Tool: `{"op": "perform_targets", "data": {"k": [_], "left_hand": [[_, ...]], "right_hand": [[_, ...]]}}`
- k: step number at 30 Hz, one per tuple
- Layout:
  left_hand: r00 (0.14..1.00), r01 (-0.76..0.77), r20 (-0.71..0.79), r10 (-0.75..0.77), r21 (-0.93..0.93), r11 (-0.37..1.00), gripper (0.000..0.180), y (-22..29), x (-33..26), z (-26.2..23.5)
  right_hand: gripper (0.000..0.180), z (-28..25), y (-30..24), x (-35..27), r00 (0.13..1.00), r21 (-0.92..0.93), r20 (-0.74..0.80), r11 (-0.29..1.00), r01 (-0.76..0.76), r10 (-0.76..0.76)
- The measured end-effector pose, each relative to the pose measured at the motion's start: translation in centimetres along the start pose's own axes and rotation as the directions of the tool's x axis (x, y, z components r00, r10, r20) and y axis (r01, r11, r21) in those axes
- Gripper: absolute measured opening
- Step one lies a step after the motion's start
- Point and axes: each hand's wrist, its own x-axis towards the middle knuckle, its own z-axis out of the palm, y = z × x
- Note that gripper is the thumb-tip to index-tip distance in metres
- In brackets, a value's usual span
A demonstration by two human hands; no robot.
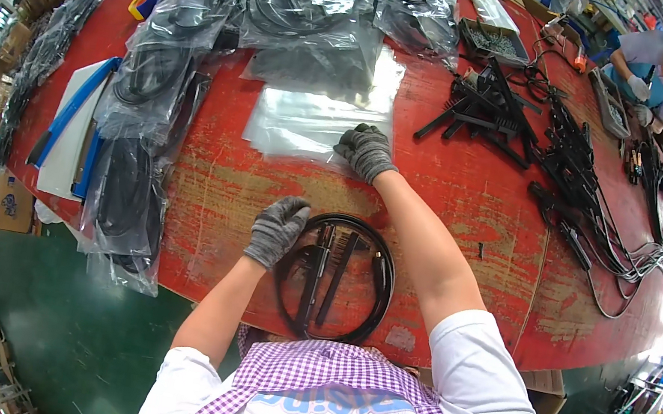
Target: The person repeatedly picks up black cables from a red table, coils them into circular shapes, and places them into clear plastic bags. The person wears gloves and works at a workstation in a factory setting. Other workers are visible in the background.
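A coiled black cable with black bar-shaped parts inside it [337, 282] lies on the worn red table [472, 195] right in front of me. My left hand [276, 229], in a grey knit glove, rests on the coil's left upper edge. My right hand [366, 150], also gloved, reaches farther out and presses on the near edge of a stack of clear empty plastic bags [310, 121]. Whether its fingers pinch a bag I cannot tell.
Bagged black cable coils [143, 134] are piled along the left and far side. Loose black bars and brushes [485, 114] and wired clamps [598, 223] cover the right half. Another person [652, 71] works at the far right. Green floor lies below the table edge.
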Motion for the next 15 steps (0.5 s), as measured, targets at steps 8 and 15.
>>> {"op": "perform_targets", "data": {"k": [8, 15], "left_hand": [[0.899, 0.432, 0.197, -0.392, -0.556, 0.710, 0.009, 1.6, 3.3, -0.1], [0.916, 0.160, -0.101, -0.388, -0.795, 0.585, 0.015, 0.5, 8.2, 3.5]], "right_hand": [[0.040, -2.9, -2.1, 1.9, 0.998, 0.129, -0.031, 0.990, -0.055, 0.059], [0.039, -4.6, -4.2, -1.1, 0.979, 0.086, -0.165, 0.991, -0.105, 0.118]]}}
